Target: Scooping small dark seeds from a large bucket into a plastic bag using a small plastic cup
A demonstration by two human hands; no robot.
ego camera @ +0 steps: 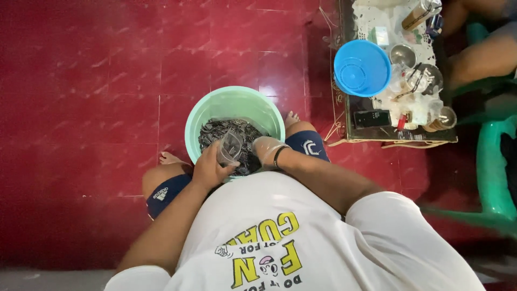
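A pale green plastic basin [200,116] stands on the red tiled floor between my knees, holding a heap of small dark shell-like pieces [215,129]. My left hand [210,168] grips a clear plastic cup [230,147] tilted over the near side of the heap. My right hand [265,150] wears a thin clear glove and a dark wristband. It rests palm down on the pieces at the basin's near right edge; whether its fingers hold any is hidden.
A low table [396,136] at the upper right carries a blue plastic bowl [362,68], glass jars, a metal cup and a black remote. A green plastic chair [493,172] stands at the right, with another person's legs beyond the table.
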